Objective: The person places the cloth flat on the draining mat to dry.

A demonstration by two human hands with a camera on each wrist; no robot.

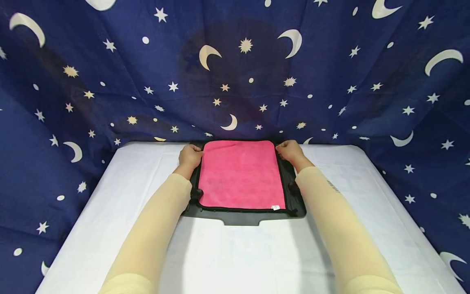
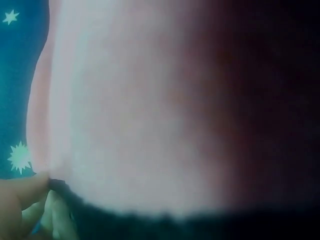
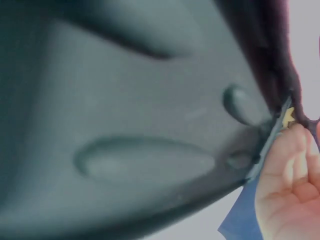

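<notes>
A pink towel (image 1: pixel 240 175) with a black hem lies flat on a black tray (image 1: pixel 243 219) at the far middle of the white table (image 1: pixel 238 257). My left hand (image 1: pixel 190 156) pinches the towel's far left corner, and my right hand (image 1: pixel 289 151) pinches its far right corner. The left wrist view is a blurred close-up of the pink towel (image 2: pixel 125 110), with my fingers (image 2: pixel 25 197) on its dark hem. In the right wrist view my right hand (image 3: pixel 287 180) holds the towel's dark hem (image 3: pixel 282 75) over the moulded tray (image 3: pixel 125 125).
A dark blue cloth with moons and stars (image 1: pixel 235 73) hangs behind the table and down both sides. The tray sits close against it. Bare white tabletop lies in front of the tray and to its left and right.
</notes>
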